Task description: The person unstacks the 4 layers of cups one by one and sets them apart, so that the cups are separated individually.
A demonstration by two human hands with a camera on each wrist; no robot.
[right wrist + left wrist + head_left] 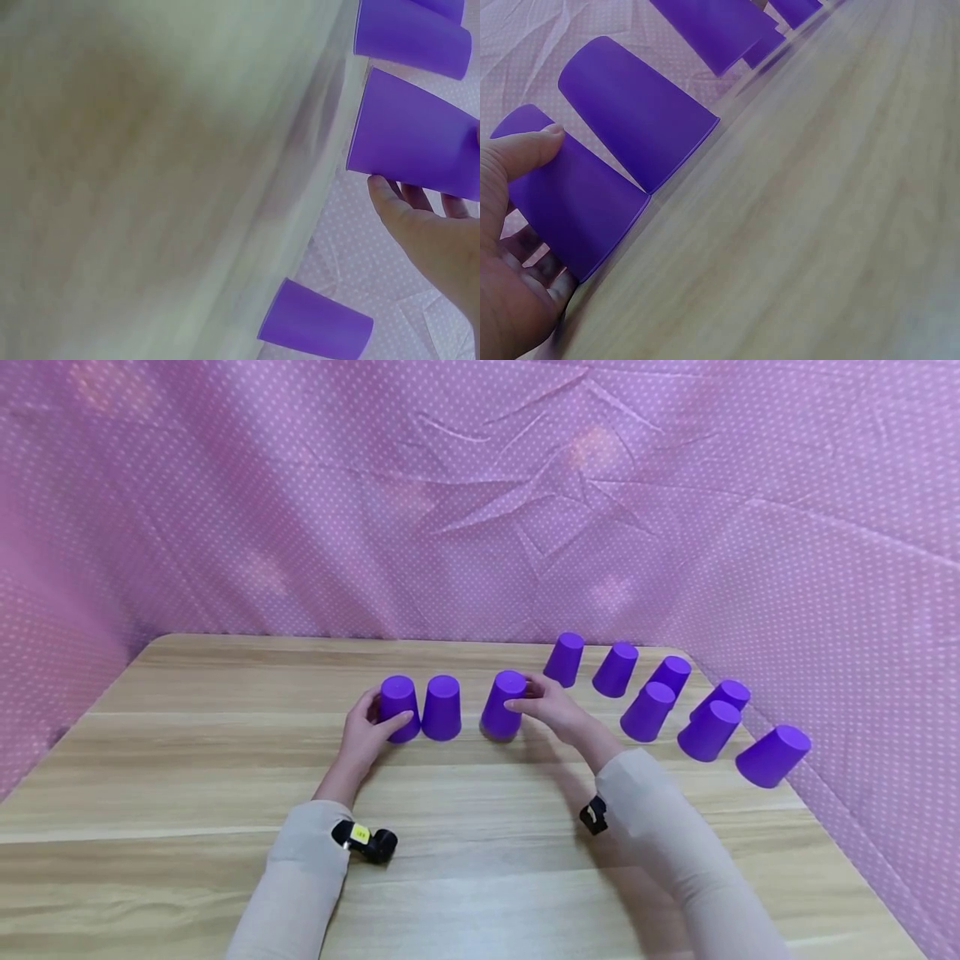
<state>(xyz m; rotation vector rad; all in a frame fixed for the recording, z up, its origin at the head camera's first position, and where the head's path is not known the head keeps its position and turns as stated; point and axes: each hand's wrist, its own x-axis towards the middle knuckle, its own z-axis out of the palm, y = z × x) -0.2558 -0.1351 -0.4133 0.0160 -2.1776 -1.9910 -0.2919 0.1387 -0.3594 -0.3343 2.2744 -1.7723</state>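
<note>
My left hand (360,742) grips an upside-down purple cup (398,697), thumb on the near side and fingers round the far side. In the left wrist view that cup (577,202) stands on the table, its rim meeting that of a second upside-down cup (634,112). In the head view this second cup (442,710) is just right of the first, untouched by a hand. To its right, across a gap, my right hand (558,708) holds a third upside-down cup (499,708) from its right side. The third cup seems slightly above the table.
Several more upside-down purple cups stand at the right of the wooden table (465,877), among them a back one (564,660), a nearer one (708,732) and the rightmost (774,757). A pink dotted cloth (375,527) hangs behind and beside the table.
</note>
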